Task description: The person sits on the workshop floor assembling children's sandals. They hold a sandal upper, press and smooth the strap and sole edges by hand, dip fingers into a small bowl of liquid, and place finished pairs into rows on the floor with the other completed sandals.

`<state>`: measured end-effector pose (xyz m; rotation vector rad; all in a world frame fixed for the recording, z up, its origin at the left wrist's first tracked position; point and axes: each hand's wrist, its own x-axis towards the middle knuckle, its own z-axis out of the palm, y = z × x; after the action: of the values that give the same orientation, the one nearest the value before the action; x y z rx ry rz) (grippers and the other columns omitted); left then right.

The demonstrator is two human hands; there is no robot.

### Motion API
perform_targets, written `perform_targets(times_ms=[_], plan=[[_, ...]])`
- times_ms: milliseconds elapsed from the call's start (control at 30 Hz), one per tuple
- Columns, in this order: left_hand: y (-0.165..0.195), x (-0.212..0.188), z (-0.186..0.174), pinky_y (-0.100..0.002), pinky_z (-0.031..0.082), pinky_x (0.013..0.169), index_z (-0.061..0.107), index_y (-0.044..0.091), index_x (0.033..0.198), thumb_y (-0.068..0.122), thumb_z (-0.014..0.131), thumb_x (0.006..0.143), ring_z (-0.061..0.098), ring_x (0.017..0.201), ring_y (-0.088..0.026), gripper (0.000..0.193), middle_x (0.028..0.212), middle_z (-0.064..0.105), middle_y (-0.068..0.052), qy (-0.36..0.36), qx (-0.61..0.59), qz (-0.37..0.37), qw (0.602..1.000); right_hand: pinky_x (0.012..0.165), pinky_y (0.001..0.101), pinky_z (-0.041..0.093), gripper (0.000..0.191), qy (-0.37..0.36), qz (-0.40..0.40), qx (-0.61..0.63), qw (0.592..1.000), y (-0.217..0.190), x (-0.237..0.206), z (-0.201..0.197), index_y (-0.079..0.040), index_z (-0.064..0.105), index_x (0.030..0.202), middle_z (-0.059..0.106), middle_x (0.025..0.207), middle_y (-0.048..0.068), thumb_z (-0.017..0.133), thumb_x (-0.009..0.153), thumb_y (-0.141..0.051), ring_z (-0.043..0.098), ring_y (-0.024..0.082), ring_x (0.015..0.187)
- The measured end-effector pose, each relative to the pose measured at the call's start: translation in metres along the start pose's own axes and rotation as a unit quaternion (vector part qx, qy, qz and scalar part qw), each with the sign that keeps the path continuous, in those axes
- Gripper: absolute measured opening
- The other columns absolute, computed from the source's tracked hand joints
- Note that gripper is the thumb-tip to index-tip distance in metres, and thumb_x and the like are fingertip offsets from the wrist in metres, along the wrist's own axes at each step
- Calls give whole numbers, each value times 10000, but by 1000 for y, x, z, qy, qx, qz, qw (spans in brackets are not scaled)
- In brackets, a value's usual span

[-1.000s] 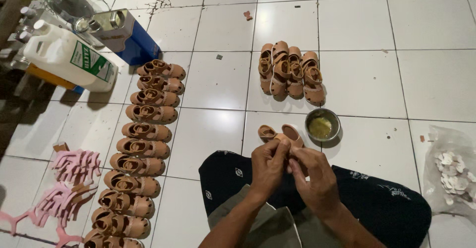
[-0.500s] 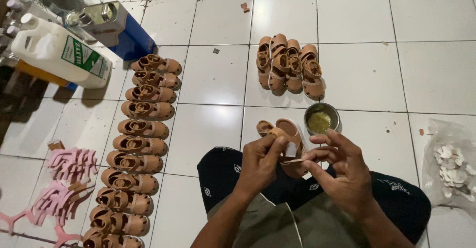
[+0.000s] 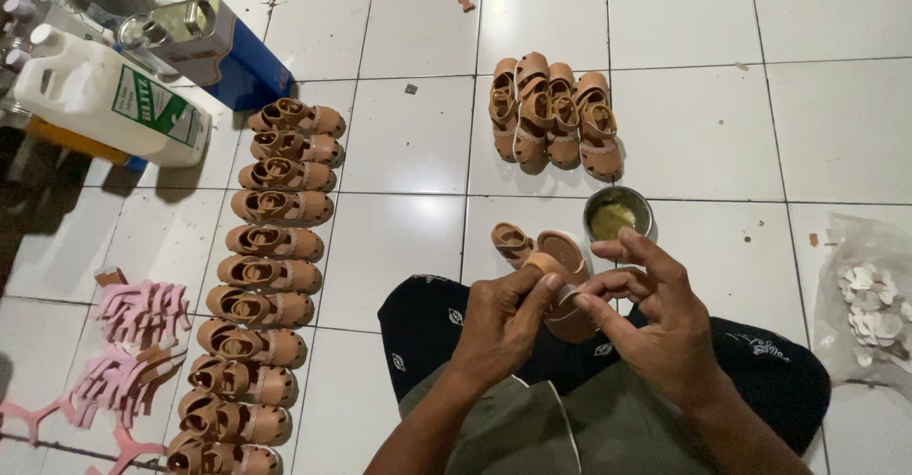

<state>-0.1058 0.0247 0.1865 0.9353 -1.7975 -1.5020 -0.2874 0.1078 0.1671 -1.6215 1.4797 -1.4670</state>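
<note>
My left hand [image 3: 503,318] grips tan sandal [image 3: 567,285] over my lap, steadying it | right hand [image 3: 655,318] fingertips pinch its strap end | glue tin [image 3: 618,214] within reach beside.

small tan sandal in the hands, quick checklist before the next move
1. Hold: left hand grips the small tan sandal from the side: ok.
2. White piece: pinched in the right hand fingers against the sandal: ok.
3. Piece alignment on the sandal: hidden by fingers: cannot tell.
4. Glue tin: upright on the floor, just beyond the hands: ok.
5. Bag of white pieces: lying open to the right: ok.
6. Row of tan sandals: lined up on the left, apart from the hands: ok.
</note>
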Motion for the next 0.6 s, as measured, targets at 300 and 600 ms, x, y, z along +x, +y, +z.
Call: perform_targets(times_ms=[300,600], plan=[[-4,2,-5,-259,356,437,675,19,818,255,670,1017,489,513,-50,309,564,573,-14,-44,27,-16,999,820,304,620,870,-3,12,-104,994,1,-3,2,-78,287,1541,594,1338,176,785,829,-17,729,156,948],[-27,3,-10,-213,414,401,703,-11,899,273,666,1025,561,467,-83,314,667,662,-65,60,-186,-88,977,945,416,592,1056,28,217,213,952,29,-18,31,-106,116,1626,543,1332,251,776,802,-116,636,314,1175]])
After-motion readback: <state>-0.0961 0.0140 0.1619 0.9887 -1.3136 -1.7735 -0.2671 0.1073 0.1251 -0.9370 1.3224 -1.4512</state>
